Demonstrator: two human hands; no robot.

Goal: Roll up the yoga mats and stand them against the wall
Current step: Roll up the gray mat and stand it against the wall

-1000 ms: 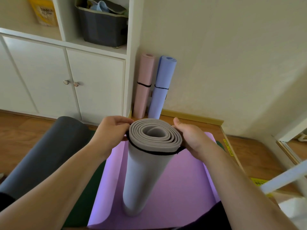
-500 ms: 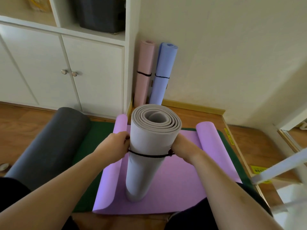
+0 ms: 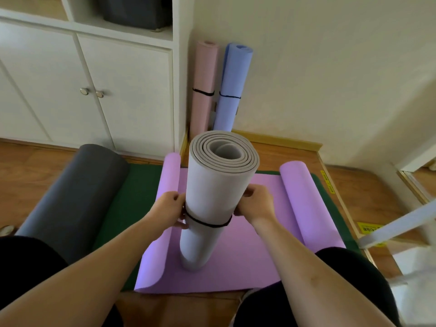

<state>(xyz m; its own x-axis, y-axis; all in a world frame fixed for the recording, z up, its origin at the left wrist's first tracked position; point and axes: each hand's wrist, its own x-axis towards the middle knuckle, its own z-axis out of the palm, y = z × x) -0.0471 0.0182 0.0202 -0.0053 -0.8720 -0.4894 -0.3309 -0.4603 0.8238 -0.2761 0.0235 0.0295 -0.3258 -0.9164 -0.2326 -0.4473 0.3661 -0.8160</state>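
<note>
Both hands grip the black elastic band (image 3: 207,223) at mid-height of the grey rolled mat (image 3: 212,199): left hand (image 3: 168,210) pinches it on one side, right hand (image 3: 256,205) on the other, fingers curled, likely seating the band so the roll can't spring open. Grey mat stands upright on end on the flat purple mat (image 3: 254,244), between the person's knees; foam, matte, thick spiral layers at the top end. Purple mat is thin, both side edges curling up, lying over a dark green mat (image 3: 132,199). Dark grey roll (image 3: 77,197) lies on the wooden floor (image 3: 21,168) to the left. Pink mat (image 3: 204,74) and blue mat (image 3: 233,79), both banded, stand against the wall (image 3: 318,67) beside the white cabinet (image 3: 122,86).
</note>
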